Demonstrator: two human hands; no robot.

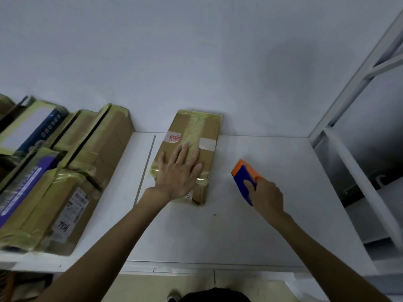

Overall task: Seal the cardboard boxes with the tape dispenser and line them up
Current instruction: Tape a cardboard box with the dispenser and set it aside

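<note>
Cardboard box (192,153), the one in the middle of the white desk (272,225), is lying flat with its far end against the wall (196,51). Yellowish tape is running lengthwise down its top and wrapping over both ends, and a white label with red print is sitting across it near the middle.

The left hand (178,171) is pressing flat on the near half of that box, fingers spread wide and palm down on the tape, gripping nothing. Well to the right of the box, the right hand (267,197) is closing around the tape dispenser (246,177), a blue body with an orange front edge, with the thumb lying along its blue side. The dispenser is sitting low over the desk, apart from the box; whether it is touching the surface cannot be told.

On the left side of the desk, a group of taped boxes (65,175) is sitting packed close together, some brown, some printed in blue or purple, all wrapped in the same yellowish tape. A thin metal strip (145,171) is lying on the desk between that group and the middle box. At the right, a white shelf frame (357,88) is standing beside the desk.
</note>
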